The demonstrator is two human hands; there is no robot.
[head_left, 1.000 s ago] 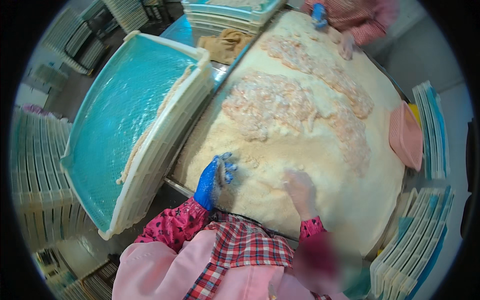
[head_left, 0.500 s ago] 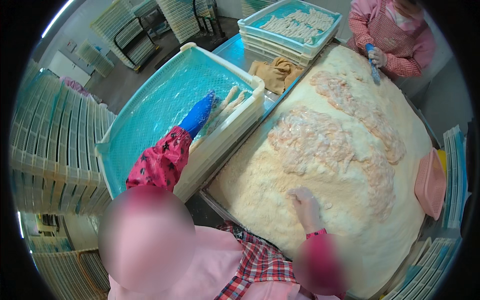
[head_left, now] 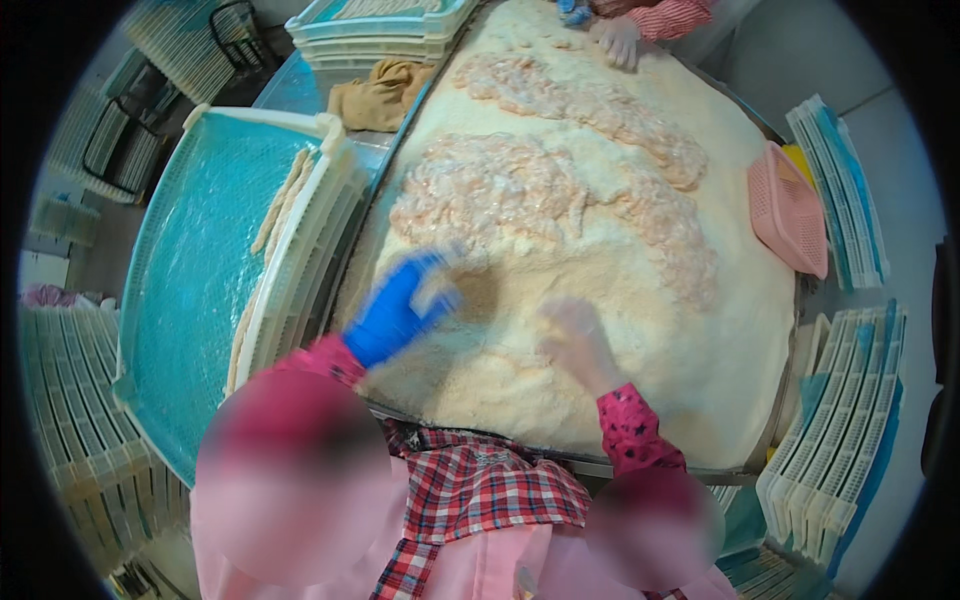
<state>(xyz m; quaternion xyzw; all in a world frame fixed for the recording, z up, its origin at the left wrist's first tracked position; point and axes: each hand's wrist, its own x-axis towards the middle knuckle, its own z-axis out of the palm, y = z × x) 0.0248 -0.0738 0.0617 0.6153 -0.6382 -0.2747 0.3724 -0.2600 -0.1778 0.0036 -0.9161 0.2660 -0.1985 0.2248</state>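
My left hand (head_left: 393, 310), in a blue glove, hovers over the near left part of a broad bed of pale crumb or flour (head_left: 470, 370). Its thumb and fingers are apart with nothing visible between them, though motion blurs them. To its right, my right hand (head_left: 578, 340), in a thin clear glove, is over or in the same powder; its fingers are too smeared to read. Beyond both hands lies a heap of raw pinkish meat pieces (head_left: 490, 190), partly dusted. Coated strips (head_left: 283, 205) lie along the right side of the turquoise-lined tray (head_left: 190, 270).
That tray tops a white stack at my left. Behind it are a brown cloth (head_left: 380, 95) and more stacked trays (head_left: 375, 45). A pink basket (head_left: 788, 210) stands at the right edge. A co-worker's gloved hand (head_left: 615, 42) is at the far end. Tray stacks (head_left: 830, 430) flank the right.
My left hand has left the strips in the tray and moved right, over the powder. My right hand has shifted slightly. The whole view has swung right, and the co-worker's hand has moved over the powder.
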